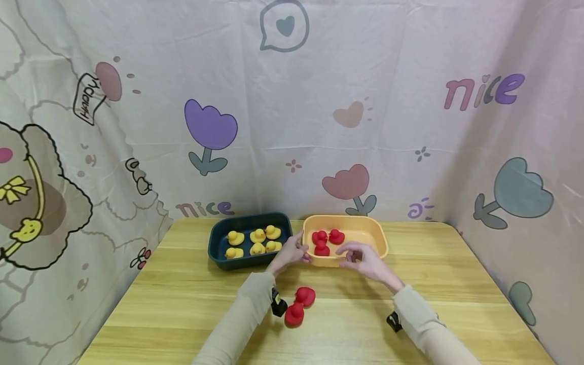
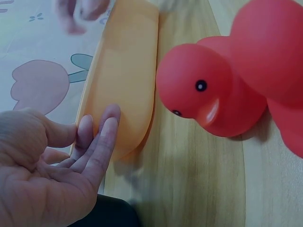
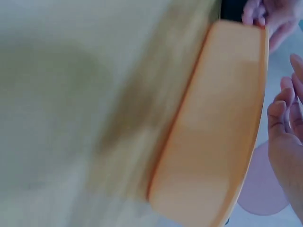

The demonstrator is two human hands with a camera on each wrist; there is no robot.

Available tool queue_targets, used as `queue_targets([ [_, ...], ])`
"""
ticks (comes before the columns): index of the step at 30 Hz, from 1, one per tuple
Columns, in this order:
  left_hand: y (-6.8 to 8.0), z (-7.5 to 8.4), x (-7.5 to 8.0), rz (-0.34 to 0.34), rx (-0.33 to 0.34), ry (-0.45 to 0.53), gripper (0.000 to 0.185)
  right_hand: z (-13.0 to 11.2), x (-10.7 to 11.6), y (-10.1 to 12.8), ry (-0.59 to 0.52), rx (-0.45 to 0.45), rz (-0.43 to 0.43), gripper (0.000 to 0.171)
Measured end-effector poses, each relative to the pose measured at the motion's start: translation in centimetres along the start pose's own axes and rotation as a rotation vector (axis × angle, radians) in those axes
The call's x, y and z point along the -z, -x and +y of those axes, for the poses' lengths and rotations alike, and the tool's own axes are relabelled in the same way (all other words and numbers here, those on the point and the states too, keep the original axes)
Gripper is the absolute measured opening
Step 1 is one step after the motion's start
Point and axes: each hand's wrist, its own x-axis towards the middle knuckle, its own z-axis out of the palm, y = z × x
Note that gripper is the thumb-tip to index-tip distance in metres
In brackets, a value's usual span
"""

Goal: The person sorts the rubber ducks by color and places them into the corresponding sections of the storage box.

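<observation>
At centre frame the orange tub [image 1: 376,237] already holds three red ducks, both the left hand [image 1: 288,253] and right hand [image 1: 365,259] hover empty with relaxed fingers at its near rim, so fetching the two red ducks [image 1: 299,304] lower down seems next.

A dark blue tray [image 1: 217,242] sits on the wooden tabletop [image 1: 456,284], just left of centre at the back edge. Six yellow ducks [image 1: 257,235] lie inside it in two rows. A pale printed cloth [image 1: 365,91] hangs behind and along both sides, showing a purple tulip [image 1: 210,124], pink and grey-blue tulips, hearts, a speech bubble [image 1: 284,25] and the word "nice" [image 1: 483,91].
</observation>
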Motion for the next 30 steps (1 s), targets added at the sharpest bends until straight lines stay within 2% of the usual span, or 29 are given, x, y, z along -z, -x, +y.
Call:
queue_targets([
  [6, -0.4, -0.4, 0.0, 0.021, 0.011, -0.003, 0.062, 1.8, -2.3, 1.5, 0.010, 0.053, -0.089, 0.024],
  [9, -0.4, -0.4, 0.0, 0.026, 0.020, -0.005, 0.063, 1.3, -3.0, 1.6, 0.017, 0.083, -0.126, 0.024],
  [14, -0.4, -0.4, 0.0, 0.018, 0.016, 0.002, 0.063, -1.1, -3.6, 1.5, 0.017, 0.131, -0.156, 0.022],
  [17, -0.4, -0.5, 0.0, 0.009, 0.001, 0.005, 0.062, -1.9, -3.9, 1.4, 0.012, 0.113, -0.183, 0.021],
  [22, -0.4, -0.6, 0.0, 0.016, -0.002, -0.022, 0.062, -0.9, -5.4, 1.1, 0.015, 0.064, -0.214, 0.023],
  [30, -0.5, -0.6, 0.0, 0.031, 0.020, -0.050, 0.061, -0.1, -7.0, 0.4, -0.023, 0.083, -0.277, 0.027],
])
